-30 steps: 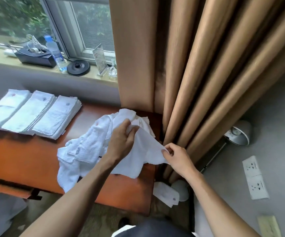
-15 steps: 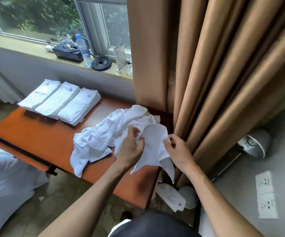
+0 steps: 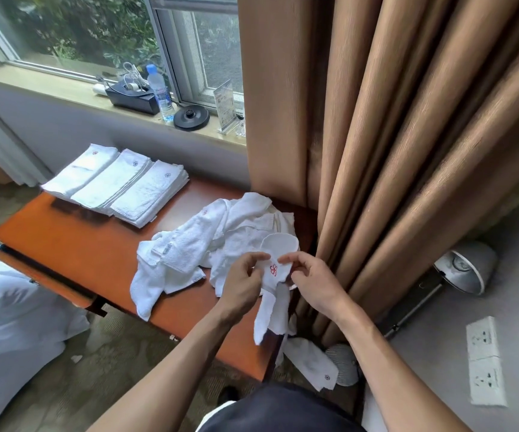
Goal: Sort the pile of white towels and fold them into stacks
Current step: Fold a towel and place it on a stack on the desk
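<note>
Head camera showed left hand (image 3: pixel 242 277) and right hand (image 3: pixel 312 275) pinching a small white terry towel (image 3: pixel 273 296), red emblem (image 3: pixel 273 270) up, probably to sort it, beside the crumpled white towel pile (image 3: pixel 205 241) on the orange wooden counter (image 3: pixel 96 251).

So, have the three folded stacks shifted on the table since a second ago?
No: the folded stacks still lie side by side at the table's far-left end.

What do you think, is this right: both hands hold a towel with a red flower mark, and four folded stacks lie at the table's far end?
No. The head view shows three folded stacks, not four, at the far end of the table. The left hand and right hand hold a towel with a red flower mark.
</note>
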Motion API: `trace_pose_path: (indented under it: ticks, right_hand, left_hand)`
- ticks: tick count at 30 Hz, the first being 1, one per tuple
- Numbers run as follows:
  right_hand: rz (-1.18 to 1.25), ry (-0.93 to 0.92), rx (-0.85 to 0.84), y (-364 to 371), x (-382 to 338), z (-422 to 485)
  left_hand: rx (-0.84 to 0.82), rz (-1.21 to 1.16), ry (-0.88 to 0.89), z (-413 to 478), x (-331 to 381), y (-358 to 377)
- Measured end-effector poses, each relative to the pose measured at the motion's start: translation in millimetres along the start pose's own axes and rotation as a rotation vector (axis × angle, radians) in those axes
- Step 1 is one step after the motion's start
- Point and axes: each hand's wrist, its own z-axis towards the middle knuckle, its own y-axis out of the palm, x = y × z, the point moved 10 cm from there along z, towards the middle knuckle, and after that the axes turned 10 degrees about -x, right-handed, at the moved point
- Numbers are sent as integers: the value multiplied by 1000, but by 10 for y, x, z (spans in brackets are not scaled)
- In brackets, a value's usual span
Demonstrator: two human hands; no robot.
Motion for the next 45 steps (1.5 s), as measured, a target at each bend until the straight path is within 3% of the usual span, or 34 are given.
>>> trace_pose_path:
  ticks: [5, 10, 21, 31, 45]
  right_hand:
    - [-145, -45, -21, 77, -4, -20]
    - [-251, -93, 21, 93, -120, -5]
    - [-419, -41, 53, 123, -231, -38]
    - [-448, -54, 79, 155, -332, -49]
    - [-467, -31, 110, 229, -303, -32]
  left_hand:
    - [-88, -31, -8, -28, -8, 60]
    - [-60, -15, 50, -50, -7, -44]
    - [-151, 25, 90, -100, -6, -99]
    - [-54, -26, 115, -90, 14, -337]
    - [-173, 88, 226, -179, 158, -206]
